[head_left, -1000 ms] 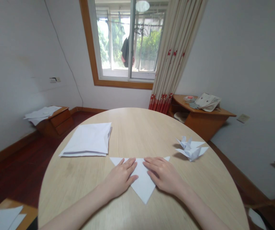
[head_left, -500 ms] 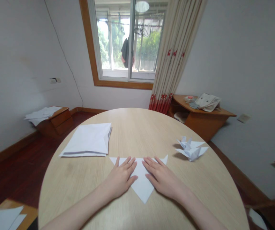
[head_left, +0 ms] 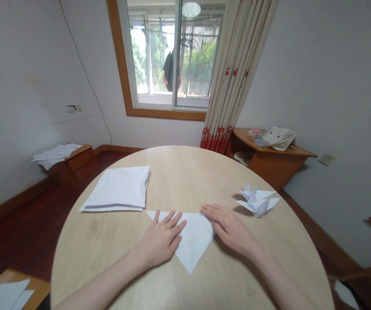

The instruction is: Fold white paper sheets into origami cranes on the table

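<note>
At the far left, against the wall, a low wooden cabinet (head_left: 75, 161) carries loose white sheets. On the round wooden table (head_left: 185, 176), toward its left side, lies a stack of white paper (head_left: 117, 188), squared up and flat. Just near of the stack's right corner the left hand (head_left: 161, 239) rests palm down with fingers spread and released, pressing the left part of a folded paper triangle (head_left: 193, 239) – a white piece lying flat at the near middle of the table, its point aimed at the person. The right hand (head_left: 232, 228) lies on the triangle's right edge, fingers stretched out together and flat, not clenched; the paper's right corner is hidden beneath it. Farther right, apart from the hand, sits a small folded paper figure (head_left: 257, 200) – white, with pointed wings. Beyond the table's far right stands a wooden corner desk (head_left: 269, 161) holding a pale bag (head_left: 279, 137).
</note>
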{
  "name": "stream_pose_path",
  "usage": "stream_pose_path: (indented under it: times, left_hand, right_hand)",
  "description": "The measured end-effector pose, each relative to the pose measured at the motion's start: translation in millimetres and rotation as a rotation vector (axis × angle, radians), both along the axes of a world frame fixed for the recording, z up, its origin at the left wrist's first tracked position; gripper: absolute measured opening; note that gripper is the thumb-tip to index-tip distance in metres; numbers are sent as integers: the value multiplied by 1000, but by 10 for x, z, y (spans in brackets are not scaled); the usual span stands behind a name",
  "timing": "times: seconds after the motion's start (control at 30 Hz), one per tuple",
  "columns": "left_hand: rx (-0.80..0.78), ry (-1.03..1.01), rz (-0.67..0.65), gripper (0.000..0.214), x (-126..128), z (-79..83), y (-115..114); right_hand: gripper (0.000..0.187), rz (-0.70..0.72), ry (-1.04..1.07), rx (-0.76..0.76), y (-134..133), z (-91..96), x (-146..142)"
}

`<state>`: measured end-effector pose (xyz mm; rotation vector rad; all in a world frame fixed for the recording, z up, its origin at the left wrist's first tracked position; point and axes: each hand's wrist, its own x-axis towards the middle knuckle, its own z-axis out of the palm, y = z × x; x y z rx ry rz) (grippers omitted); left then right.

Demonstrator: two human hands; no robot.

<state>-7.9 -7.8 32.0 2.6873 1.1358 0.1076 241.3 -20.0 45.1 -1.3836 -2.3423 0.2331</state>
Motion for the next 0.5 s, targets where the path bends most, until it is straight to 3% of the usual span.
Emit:
stream_pose_path:
  times: [0.17, 0.5]
  left_hand:
    - [43, -20, -22, 45, -20, -40, 32]
    - [9, -141, -70, 46, -32, -125, 75]
  right_hand:
    - [51, -86, 52, -56, 37, 3, 177]
    - [23, -160, 37, -137, 121, 4, 296]
